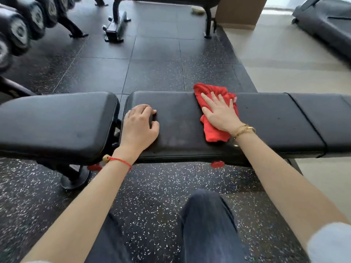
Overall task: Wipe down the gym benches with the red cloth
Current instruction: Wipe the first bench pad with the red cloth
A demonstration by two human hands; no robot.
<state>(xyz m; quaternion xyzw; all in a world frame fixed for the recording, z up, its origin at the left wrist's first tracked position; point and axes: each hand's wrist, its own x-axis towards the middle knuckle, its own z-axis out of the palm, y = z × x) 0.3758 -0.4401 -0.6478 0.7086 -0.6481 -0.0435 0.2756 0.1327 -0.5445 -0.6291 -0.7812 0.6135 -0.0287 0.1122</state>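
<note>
A black padded gym bench (pixel 275 118) runs across the view in front of me, with a separate seat pad (pixel 57 120) at its left end. The red cloth (pixel 212 130) lies crumpled on the long pad, right of its middle. My right hand (pixel 220 112) presses flat on the cloth with fingers spread. My left hand (pixel 140 126) rests on the pad near its left end, fingers loosely curled, holding nothing.
A dumbbell rack (pixel 20 29) stands at the far left. Another bench frame (pixel 117 25) stands at the back on the speckled rubber floor. A treadmill (pixel 326 23) sits at the far right on pale flooring. My knee (pixel 207 215) is below the bench.
</note>
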